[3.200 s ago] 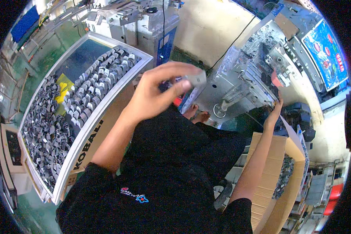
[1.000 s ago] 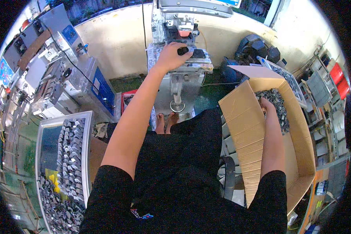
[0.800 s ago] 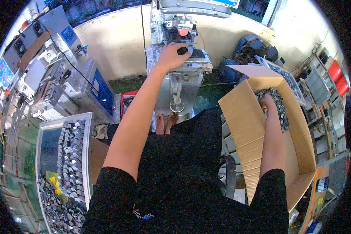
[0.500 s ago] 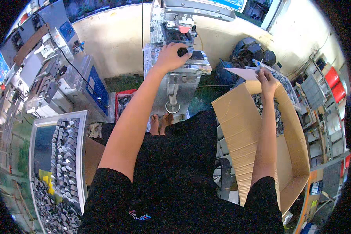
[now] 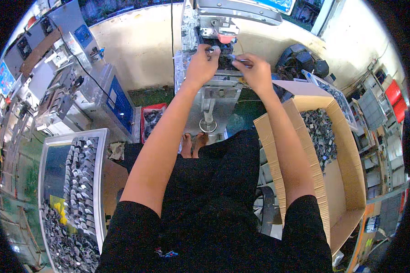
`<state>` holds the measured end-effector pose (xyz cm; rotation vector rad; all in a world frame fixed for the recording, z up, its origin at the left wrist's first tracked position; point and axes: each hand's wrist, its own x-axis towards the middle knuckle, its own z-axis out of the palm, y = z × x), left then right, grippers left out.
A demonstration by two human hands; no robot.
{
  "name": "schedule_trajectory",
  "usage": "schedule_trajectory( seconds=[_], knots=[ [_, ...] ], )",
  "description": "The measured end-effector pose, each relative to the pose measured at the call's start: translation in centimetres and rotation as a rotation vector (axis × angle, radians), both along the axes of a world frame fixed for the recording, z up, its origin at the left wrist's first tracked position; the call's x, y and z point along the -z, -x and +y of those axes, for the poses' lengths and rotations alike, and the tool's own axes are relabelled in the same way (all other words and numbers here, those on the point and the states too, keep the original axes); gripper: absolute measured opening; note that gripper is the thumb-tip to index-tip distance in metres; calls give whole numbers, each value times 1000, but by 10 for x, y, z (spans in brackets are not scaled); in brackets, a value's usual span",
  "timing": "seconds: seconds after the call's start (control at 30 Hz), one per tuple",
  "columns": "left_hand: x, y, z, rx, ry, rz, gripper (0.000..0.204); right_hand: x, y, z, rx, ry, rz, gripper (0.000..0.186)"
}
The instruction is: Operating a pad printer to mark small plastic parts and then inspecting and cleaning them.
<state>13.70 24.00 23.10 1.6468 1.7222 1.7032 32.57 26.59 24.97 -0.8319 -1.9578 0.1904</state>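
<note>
Both my hands are up at the metal machine (image 5: 183,68) in front of me, just below its pink pad (image 5: 225,38). With thumb and fingers curled, my left hand (image 5: 202,67) holds a small grey piece (image 5: 215,49); its exact shape is partly hidden by the fingers. Close to its right, my right hand (image 5: 257,73) pinches a small, thin dark piece with a bluish edge (image 5: 242,61). A narrow gap separates the two hands. The machine's dark bed is partly covered by them.
To the right stands an open cardboard box (image 5: 348,182) with many small grey and dark pieces (image 5: 319,134). At left, a white-framed tray (image 5: 103,182) carries rows of curved grey pieces (image 5: 81,182) and a loose heap. A red bin (image 5: 143,113) sits beside the machine.
My right hand has come from above the cardboard box leftward to the machine, with a thin piece in its fingers. My left hand stays at the machine, its fingers turned slightly.
</note>
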Motion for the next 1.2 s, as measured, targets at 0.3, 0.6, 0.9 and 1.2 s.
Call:
schedule_trajectory(
  seconds=[0.3,0.6,0.9,1.2],
  knots=[
    [-3,-1,-3,-6,-12,-33,52,-5,21,-2,121,-15,-177,21],
    [-5,-2,-7,-42,11,-16,60,-3,22,-10,204,-81,-235,16],
    [-2,0,-3,-42,-10,-57,62,22,10,-37,192,-231,-521,52],
    [-2,7,-5,-66,-75,-91,53,52,5,-52,148,-257,-316,55]
  ],
)
